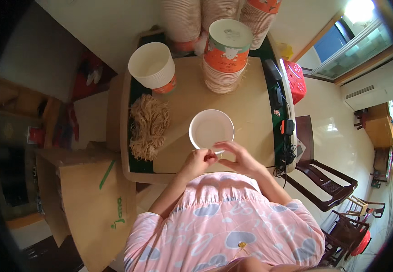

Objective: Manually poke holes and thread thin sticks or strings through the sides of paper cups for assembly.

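A white round paper tub (211, 128) stands with its mouth up on the brown board in front of me. At its near rim my left hand (199, 162) is closed, fingers curled together; what they hold, if anything, is hidden. To its right, my right hand (240, 158) reaches over the near rim with thumb and fingers apart. A short pale yellowish strand (222, 154) shows between the two hands, too small to make out well. Left of the tub lies a bundle of beige strings (149, 127).
Nested white tubs (151, 65) stand at the back left of the table. An upside-down stack of orange-and-green tubs (227, 54) is at the back middle, with more stacks behind. Black cables and adapters (288, 127) line the right edge. A large cardboard box (88, 199) stands lower left.
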